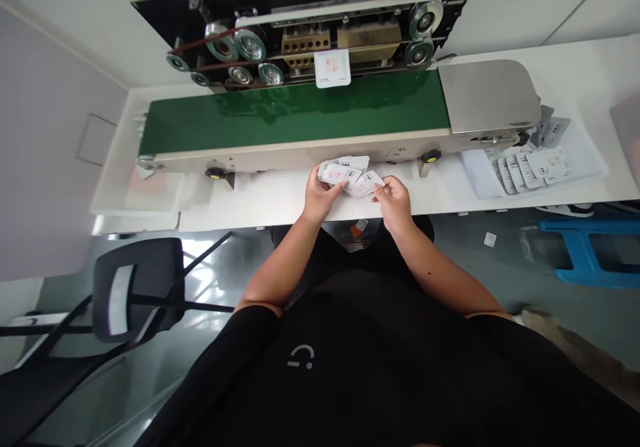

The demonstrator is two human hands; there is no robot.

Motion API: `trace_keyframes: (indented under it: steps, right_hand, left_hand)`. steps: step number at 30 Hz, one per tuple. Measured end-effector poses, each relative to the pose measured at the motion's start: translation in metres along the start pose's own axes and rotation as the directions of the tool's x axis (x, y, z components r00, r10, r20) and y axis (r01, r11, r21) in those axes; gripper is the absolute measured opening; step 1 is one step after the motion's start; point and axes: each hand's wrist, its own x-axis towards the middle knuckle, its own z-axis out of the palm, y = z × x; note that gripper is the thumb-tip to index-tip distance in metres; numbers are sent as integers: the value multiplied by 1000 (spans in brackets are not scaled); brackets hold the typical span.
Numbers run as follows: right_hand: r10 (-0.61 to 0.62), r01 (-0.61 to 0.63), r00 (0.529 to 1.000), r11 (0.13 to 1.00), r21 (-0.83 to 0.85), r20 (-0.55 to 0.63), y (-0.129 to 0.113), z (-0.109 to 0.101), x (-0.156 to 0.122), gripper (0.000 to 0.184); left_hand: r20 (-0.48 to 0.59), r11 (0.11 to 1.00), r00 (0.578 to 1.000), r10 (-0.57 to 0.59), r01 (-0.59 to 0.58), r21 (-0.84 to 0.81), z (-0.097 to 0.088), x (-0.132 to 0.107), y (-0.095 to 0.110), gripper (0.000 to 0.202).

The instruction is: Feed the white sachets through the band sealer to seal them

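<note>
My left hand [321,194] grips a fanned bunch of small white printed sachets [336,174] over the table's front strip, thumb on top. Beside it, my right hand [393,200] pinches one white sachet [367,184] by its right edge; this one overlaps the bunch. Just beyond both hands runs the green conveyor belt [300,117] of a sealing machine. Another white sachet [333,68] with pinkish print hangs at the machine's brass blocks, its lower part over the belt.
At the right, a clear plastic bin [480,174] holds several sachets. Another pale tray [105,190] sits under the belt's left end. A black chair [137,290] stands left, a blue stool [580,254] right. One sachet [490,239] lies on the floor.
</note>
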Motion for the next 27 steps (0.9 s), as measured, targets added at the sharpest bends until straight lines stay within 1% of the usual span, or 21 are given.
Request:
trace_keyframes:
  steps: [3,6,7,9,12,13,14,15,17,19,21,22,25,27]
  right_hand:
    - [30,-23,998,989,145,-46,-2,-2,2,57]
    - [159,-138,985,958,252,-65,-9,-6,0,60]
    - [197,-175,979,941,289,-50,-14,-8,-2,60]
    - [226,-224,973,912,344,33,-28,-13,-7,58]
    - [178,-230,966,920,316,187,-59,-24,-14,58]
    - [151,-209,966,933,294,208,-71,-29,-15,57]
    - [120,-175,972,944,278,204,-82,-35,-14,54]
    - [84,-129,981,954,271,174,-94,-41,-11,50]
    - [7,-25,997,966,258,72,-115,-55,3,42]
    - [-46,50,999,975,216,-21,-134,-71,27,31]
    - [-69,80,995,986,146,-77,-150,-86,58,16]
    - [-73,83,993,991,106,-95,-157,-92,74,13]
    - [-83,86,988,996,20,-127,-171,-108,123,19]
    - [-86,86,986,996,-5,-142,-174,-112,149,21]
  left_hand:
    - [12,1000,1000,-7,7,11,-1,-1,-1,79]
    - [7,999,999,-32,32,13,-2,-2,-2,81]
    - [3,999,999,-37,37,17,-2,-2,-3,81]
    - [1,999,999,-43,43,23,-3,-2,-4,82]
    - [1,998,998,-57,57,15,-3,-1,-4,83]
    - [-1,998,998,-64,64,9,-3,-1,-4,83]
    - [-2,998,998,-70,70,5,-3,-1,-4,84]
    - [-2,997,997,-73,73,5,-3,-1,-4,84]
    - [12,997,997,-74,74,11,-3,0,-4,83]
    - [29,997,997,-73,73,14,-2,1,-4,82]
    - [43,997,996,-72,71,13,-2,1,-4,81]
    - [48,997,996,-71,71,11,-2,1,-4,81]
    - [61,997,996,-72,72,3,-1,1,-3,79]
    - [64,997,995,-74,74,-7,0,1,-3,80]
